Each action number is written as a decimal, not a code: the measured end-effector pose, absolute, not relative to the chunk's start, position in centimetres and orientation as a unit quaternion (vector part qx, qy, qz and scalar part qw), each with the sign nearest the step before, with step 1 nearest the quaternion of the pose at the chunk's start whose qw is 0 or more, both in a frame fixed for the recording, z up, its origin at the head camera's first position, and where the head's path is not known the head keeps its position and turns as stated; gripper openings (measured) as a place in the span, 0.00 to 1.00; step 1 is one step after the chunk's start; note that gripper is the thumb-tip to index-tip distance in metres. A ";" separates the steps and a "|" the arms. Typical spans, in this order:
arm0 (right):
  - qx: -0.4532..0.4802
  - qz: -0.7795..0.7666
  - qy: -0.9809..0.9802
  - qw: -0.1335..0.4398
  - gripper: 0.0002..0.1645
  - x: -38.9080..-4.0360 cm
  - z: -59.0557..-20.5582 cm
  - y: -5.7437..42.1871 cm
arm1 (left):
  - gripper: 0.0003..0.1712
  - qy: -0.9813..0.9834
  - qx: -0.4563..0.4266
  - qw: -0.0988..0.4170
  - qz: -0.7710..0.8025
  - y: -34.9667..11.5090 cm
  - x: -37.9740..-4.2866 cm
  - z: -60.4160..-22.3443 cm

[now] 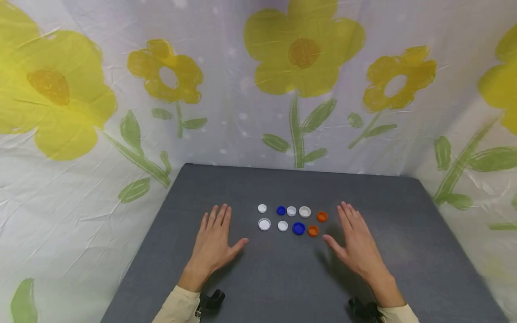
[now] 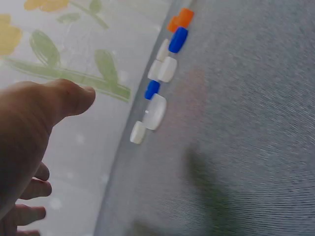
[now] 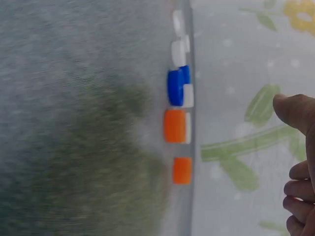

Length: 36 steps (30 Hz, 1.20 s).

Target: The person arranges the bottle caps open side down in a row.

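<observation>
Several bottle caps lie in two loose rows on the grey table, between the two hands. Among them are white caps [image 1: 264, 224], a small blue cap [image 1: 281, 210], a larger blue cap [image 1: 299, 228] and two orange caps [image 1: 313, 231]. To their left, my left hand [image 1: 214, 244] is spread palm down with the thumb apart, touching no cap. My right hand [image 1: 357, 246] is held likewise on the other side, its thumb nearest the orange caps. Both wrist views show the caps edge-on, with the left thumb [image 2: 69, 98] and right thumb [image 3: 293, 110] away from them.
The grey table [image 1: 250, 287] has its far edge against a white curtain [image 1: 226, 134] printed with yellow flowers, which also hangs at both sides. A dark strap device [image 1: 212, 299] is worn on the left wrist, another [image 1: 363, 309] on the right.
</observation>
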State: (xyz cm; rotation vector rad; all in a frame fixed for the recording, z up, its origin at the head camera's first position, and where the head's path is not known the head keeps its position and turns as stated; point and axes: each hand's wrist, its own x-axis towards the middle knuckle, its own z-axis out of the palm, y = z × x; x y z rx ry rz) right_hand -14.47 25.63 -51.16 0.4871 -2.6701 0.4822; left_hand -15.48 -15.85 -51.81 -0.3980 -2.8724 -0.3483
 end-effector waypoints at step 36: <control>0.325 0.142 -0.925 0.139 0.50 -19.3 -48.1 17.5 | 0.52 -0.966 -0.183 0.114 -0.141 -14.1 -17.5 -49.1</control>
